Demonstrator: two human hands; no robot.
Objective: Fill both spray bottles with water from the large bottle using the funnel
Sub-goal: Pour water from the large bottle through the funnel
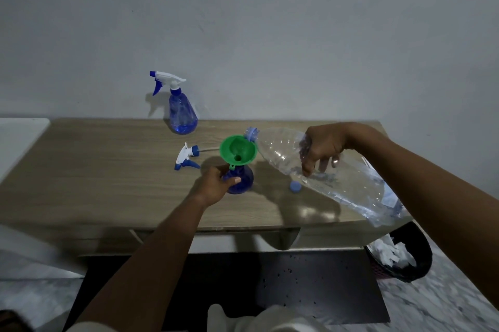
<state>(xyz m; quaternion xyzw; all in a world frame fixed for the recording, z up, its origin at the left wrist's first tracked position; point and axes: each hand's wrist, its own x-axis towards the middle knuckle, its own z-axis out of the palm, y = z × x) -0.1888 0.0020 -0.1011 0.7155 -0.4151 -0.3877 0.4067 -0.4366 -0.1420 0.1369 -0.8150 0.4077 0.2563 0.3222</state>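
A green funnel (237,152) sits in the neck of an open blue spray bottle (243,179) on the wooden table (108,169). My left hand (216,183) grips that bottle's body. My right hand (324,148) holds the large clear water bottle (337,175) tilted, its mouth at the funnel's rim. The removed trigger head (186,156) lies left of the funnel. A second blue spray bottle (181,110), with its trigger head on, stands at the back by the wall. The large bottle's blue cap (295,186) lies on the table under the tilted bottle.
A grey wall rises right behind the table. A black bin (402,256) with white paper scraps stands on the floor at the right. A dark mat (297,291) lies under the table. A white surface (19,137) adjoins the table on the left.
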